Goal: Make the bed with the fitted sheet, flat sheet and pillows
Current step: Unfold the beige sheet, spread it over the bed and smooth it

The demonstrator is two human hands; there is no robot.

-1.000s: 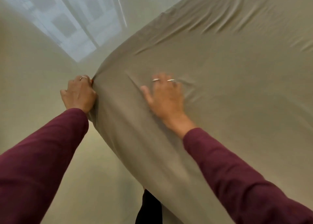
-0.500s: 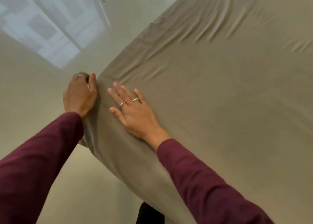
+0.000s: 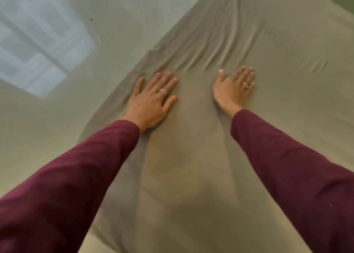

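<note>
Across the top of the bed (image 3: 287,205), near its corner, both hands lie flat on the olive sheet (image 3: 191,157) that covers the whole sleeping surface and drapes down over the near edge toward the pale floor (image 3: 38,138). The left hand (image 3: 151,101) has its fingers (image 3: 162,82) straight and fanned, palm pressed down close to the side edge; the right hand (image 3: 233,88) sits well apart from it, palm also down, fingers (image 3: 247,74) a little closer together and slightly blurred, pinching nothing. Beyond the fingertips a fan of ridged creases (image 3: 220,49) runs away up the bed, so this looks like the smoothing step on the sheet. It reads as thin, soft, light cloth: it should bunch ahead of a push, slide over what lies under it, and tear only if yanked hard. Flat palms suit the wrinkles; to pull it taut, the hem at the corner or along the side edge seems the best place to take hold. No pillows are in view. No brand, label or writing can be read anywhere on the cloth or sleeves (image 3: 76,185).
</note>
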